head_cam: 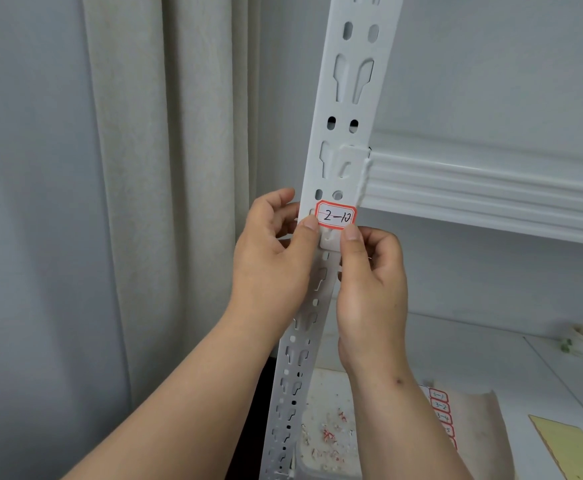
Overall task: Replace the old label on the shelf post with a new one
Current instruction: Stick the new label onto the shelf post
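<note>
red-bordered label (337,215) reading "2-10" sits flat on the white slotted shelf post (347,98), just below two small holes, slightly tilted; the post leans rightward going up.

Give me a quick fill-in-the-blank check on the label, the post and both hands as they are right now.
1. The handwriting on the red-bordered label reads ____.
2. The label sits on the white shelf post just below the ____ beam's bracket.
3. The left hand and right hand touch the label's lower edge with their ____.

Missing words: 2-10; shelf; thumbs
</note>
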`<state>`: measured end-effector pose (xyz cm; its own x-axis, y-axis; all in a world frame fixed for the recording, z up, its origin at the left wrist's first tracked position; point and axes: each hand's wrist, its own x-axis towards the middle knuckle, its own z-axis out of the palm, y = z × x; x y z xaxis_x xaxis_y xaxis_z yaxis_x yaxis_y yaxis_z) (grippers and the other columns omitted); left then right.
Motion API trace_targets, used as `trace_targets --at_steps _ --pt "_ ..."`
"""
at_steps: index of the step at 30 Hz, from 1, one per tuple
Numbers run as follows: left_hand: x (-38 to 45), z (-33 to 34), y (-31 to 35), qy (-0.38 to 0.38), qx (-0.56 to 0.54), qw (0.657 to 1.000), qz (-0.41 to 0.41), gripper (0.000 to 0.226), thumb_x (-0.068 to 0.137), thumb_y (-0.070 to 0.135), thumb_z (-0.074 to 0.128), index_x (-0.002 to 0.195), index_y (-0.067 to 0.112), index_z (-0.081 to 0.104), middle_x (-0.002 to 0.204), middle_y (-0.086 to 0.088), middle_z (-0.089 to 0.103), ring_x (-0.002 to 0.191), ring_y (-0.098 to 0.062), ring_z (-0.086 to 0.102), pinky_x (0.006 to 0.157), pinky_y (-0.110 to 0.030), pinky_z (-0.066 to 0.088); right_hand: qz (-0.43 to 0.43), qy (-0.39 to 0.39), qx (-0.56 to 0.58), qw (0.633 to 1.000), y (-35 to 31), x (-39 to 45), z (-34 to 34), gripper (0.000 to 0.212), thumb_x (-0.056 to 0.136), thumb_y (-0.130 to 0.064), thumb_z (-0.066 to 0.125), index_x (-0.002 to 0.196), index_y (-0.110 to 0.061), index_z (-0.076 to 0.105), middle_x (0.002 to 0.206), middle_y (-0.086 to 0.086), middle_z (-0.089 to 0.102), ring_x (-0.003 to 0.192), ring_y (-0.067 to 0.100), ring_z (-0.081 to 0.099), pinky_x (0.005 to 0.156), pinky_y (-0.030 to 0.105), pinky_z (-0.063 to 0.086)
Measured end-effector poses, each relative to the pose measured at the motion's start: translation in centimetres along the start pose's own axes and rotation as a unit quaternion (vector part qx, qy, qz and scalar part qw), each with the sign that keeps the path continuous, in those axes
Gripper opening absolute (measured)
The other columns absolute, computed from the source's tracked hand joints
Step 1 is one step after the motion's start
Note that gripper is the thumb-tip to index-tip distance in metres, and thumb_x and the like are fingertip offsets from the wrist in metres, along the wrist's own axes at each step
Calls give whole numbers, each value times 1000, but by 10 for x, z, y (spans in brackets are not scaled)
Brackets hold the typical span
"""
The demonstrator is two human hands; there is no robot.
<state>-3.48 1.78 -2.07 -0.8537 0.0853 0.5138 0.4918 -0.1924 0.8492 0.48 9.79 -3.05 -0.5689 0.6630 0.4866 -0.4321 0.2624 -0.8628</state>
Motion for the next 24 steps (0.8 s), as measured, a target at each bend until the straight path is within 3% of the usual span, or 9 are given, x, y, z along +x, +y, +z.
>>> trace_targets --at_steps 3,8,13,17,20,22,24 --pt "-1 0 2 11 29 999 13 33 95 21 60 128 20 53 115 9 72 108 -11 67 97 -35 52 -9 1 -13 1000 -1 0 0 14 93 -39 54 86 -27 55 85 -7 62 70 6 53 68 23 43" --pt "-5 2 6 13 52 998 26 25 98 16 56 117 32 53 115 14 70 108 -1 65 98 -31 52 -21 -8 -33 999 -1 -1 0 16 93 -43 52 88 -28 54 88 -4 61 72 9 53 69 25 42" --pt "-2 4 12 19 27 999 13 17 97 26 60 113 28 58 103 14 72 92 0 67 79 -16 52 1 9 -8 1000 -11 1 1 21 90 -48 54 84 -28 56 89 -5 64 72 5 56 70 25 44" --pt "2 5 12 11 -16 1000 -12 12 96 27 62 108 25 62 102 8 74 93 -7 70 79 -19 53 9 17 -18 1000 -14 6 5 26 88 -53 54 83 -27 55 86 -9 65 76 6 59 74 29 48" --pt "3 5 12 -5 -89 995 -48 11 96 23 63 106 22 64 104 2 76 97 -13 72 82 -24 55 82 -12 56 995 -11 7 4 36 79 -58 62 90 -25 59 91 -5 70 87 13 65 81 37 52" --pt "3 5 11 -9 -113 992 -58 10 95 21 64 106 21 65 104 0 76 97 -14 73 82 -26 56 159 -55 165 972 -12 8 0 42 75 -52 70 97 -17 61 94 1 73 90 18 69 76 33 53" --pt "2 5 11 -8 -135 989 -64 10 95 19 64 105 20 65 104 0 76 95 -15 73 81 -28 57 206 -107 237 944 -16 10 -5 38 74 -45 68 96 -14 66 85 1 74 80 16 70 67 29 52"
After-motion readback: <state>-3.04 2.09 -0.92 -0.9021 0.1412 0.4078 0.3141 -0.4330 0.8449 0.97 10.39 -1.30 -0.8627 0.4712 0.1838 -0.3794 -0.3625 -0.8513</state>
